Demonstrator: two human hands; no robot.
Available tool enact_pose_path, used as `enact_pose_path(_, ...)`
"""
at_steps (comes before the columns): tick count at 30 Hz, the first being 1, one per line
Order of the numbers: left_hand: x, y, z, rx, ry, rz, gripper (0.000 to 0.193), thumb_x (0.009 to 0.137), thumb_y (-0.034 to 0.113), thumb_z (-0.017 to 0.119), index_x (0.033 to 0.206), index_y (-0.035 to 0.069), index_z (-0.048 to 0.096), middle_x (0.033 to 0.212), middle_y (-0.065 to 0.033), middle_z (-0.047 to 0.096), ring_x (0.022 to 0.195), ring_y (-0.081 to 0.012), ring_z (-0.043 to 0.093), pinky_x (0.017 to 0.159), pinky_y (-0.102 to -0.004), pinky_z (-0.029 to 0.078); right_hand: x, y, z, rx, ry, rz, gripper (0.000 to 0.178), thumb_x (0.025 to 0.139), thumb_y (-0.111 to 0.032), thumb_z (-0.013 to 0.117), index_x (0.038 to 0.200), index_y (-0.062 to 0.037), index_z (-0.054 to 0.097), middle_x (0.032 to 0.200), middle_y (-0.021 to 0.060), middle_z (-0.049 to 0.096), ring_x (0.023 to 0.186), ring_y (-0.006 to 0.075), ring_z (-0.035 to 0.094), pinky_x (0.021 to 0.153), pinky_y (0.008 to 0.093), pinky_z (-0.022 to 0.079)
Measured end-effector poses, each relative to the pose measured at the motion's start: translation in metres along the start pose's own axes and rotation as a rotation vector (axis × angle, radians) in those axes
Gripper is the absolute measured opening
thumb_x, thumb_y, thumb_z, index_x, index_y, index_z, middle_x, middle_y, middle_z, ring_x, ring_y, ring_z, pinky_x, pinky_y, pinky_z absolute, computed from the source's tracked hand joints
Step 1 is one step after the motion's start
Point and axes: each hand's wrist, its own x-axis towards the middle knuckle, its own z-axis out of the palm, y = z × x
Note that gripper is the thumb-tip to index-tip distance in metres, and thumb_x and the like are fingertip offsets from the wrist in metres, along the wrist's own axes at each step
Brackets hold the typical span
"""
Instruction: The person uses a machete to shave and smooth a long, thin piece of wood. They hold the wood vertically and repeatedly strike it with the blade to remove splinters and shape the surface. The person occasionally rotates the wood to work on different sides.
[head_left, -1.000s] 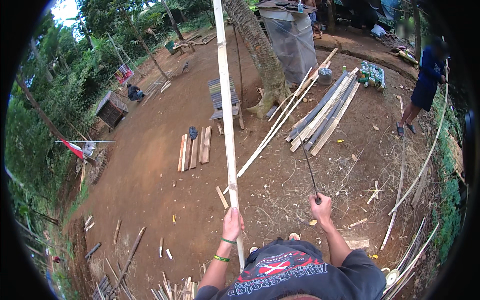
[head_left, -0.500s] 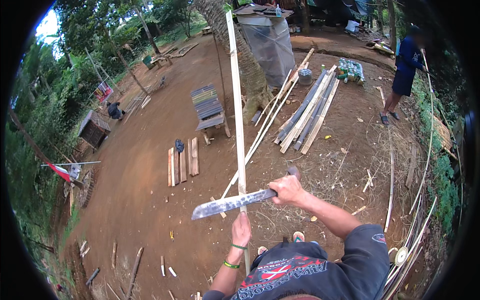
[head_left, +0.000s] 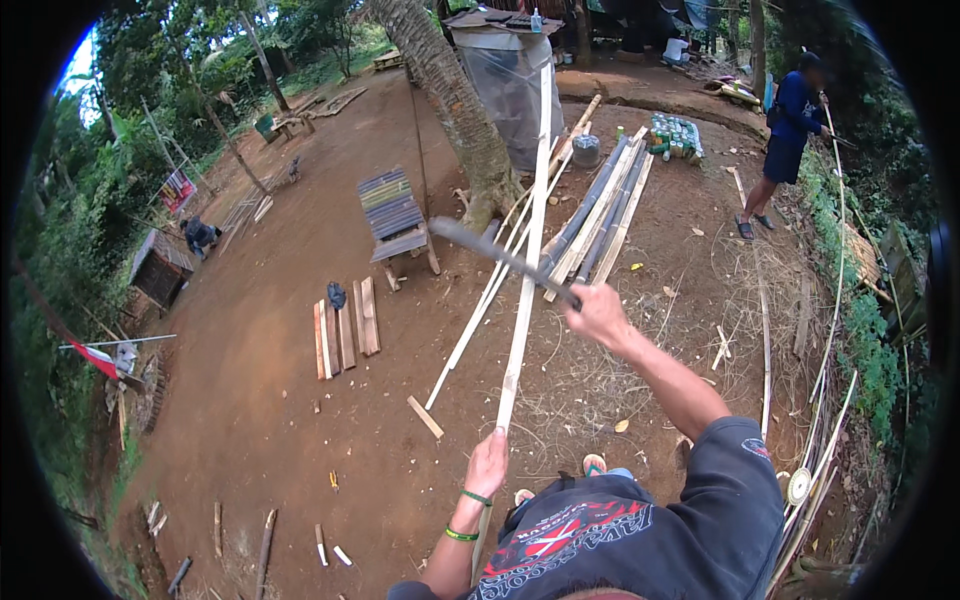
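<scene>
My left hand (head_left: 486,464) is closed around the lower part of a long, pale bamboo strip (head_left: 524,300), which slants up and away from me. Its lower end runs down beside my body. In my right hand (head_left: 601,316) is the dark handle of a machete (head_left: 500,257). The blade crosses the strip well above my left hand and points to the far left, seen nearly edge-on. Whether it touches the strip I cannot tell. Two green bands circle my left wrist.
Split bamboo poles (head_left: 606,210) lie ahead, near a palm trunk (head_left: 450,110). A slatted bamboo bench (head_left: 392,215) and short planks (head_left: 346,325) are left of them. A person in blue (head_left: 790,130) stands far right, holding a pole. Long strips (head_left: 815,490) lie at my right.
The machete has moved up and away along the strip, its blade turning from flat to nearly edge-on. The strip's far end has swung right. My left hand still grips it.
</scene>
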Motion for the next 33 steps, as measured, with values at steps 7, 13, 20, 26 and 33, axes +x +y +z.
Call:
enact_pose_path(7, -0.021, -0.025, -0.018, 0.146, -0.046, 0.097, 0.05, 0.106, 0.045, 0.031, 0.069, 0.012, 0.039, 0.052, 0.0064, 0.033, 0.042, -0.0056, 0.034, 0.037, -0.025, 0.026, 0.009, 0.029, -0.022, -0.047, -0.083, 0.136, 0.014, 0.08, -0.012, 0.056, 0.079, -0.0095, 0.07, 0.055, 0.0029, 0.056, 0.04, 0.0127, 0.045, 0.041, 0.0326, 0.045)
enact_pose_path(13, -0.019, -0.025, -0.023, -0.09, -0.145, -0.05, 0.051, 0.107, 0.044, 0.031, 0.066, 0.014, 0.035, 0.054, 0.0058, 0.031, 0.043, -0.0059, 0.031, 0.039, -0.0258, 0.024, -0.014, 0.045, -0.016, -0.101, -0.164, 0.136, 0.015, 0.08, -0.014, 0.056, 0.082, -0.0089, 0.07, 0.052, 0.003, 0.054, 0.041, 0.013, 0.048, 0.04, 0.0321, 0.044)
enact_pose_path(20, -0.032, -0.037, -0.033, 0.111, -0.124, -0.098, 0.055, 0.106, 0.045, 0.028, 0.064, 0.012, 0.038, 0.05, 0.0032, 0.035, 0.042, -0.0091, 0.034, 0.04, -0.0279, 0.026, -0.029, 0.096, -0.017, -0.237, -0.013, -0.207, 0.012, 0.068, -0.016, 0.059, 0.07, -0.0098, 0.069, 0.056, 0.0094, 0.063, 0.052, 0.0231, 0.064, 0.053, 0.041, 0.054)
enact_pose_path(26, -0.061, -0.051, -0.041, -0.078, -0.11, -0.254, 0.054, 0.105, 0.05, 0.028, 0.068, 0.012, 0.039, 0.048, 0.0012, 0.034, 0.038, -0.0107, 0.033, 0.036, -0.0271, 0.026, -0.004, 0.245, -0.127, -0.11, 0.433, 0.816, 0.035, 0.078, -0.029, 0.064, 0.091, 0.0021, 0.073, 0.091, 0.028, 0.07, 0.089, 0.0424, 0.069, 0.081, 0.0492, 0.055)
enact_pose_path(33, -0.037, -0.071, -0.027, -0.093, -0.135, -0.216, 0.053, 0.103, 0.056, 0.03, 0.076, 0.011, 0.04, 0.047, 0.0004, 0.033, 0.035, -0.0119, 0.033, 0.032, -0.0261, 0.026, -0.263, 0.323, -0.02, 0.037, 0.211, 1.333, 0.048, 0.077, -0.032, 0.061, 0.104, 0.0068, 0.069, 0.11, 0.03, 0.067, 0.106, 0.0395, 0.066, 0.089, 0.0435, 0.052)
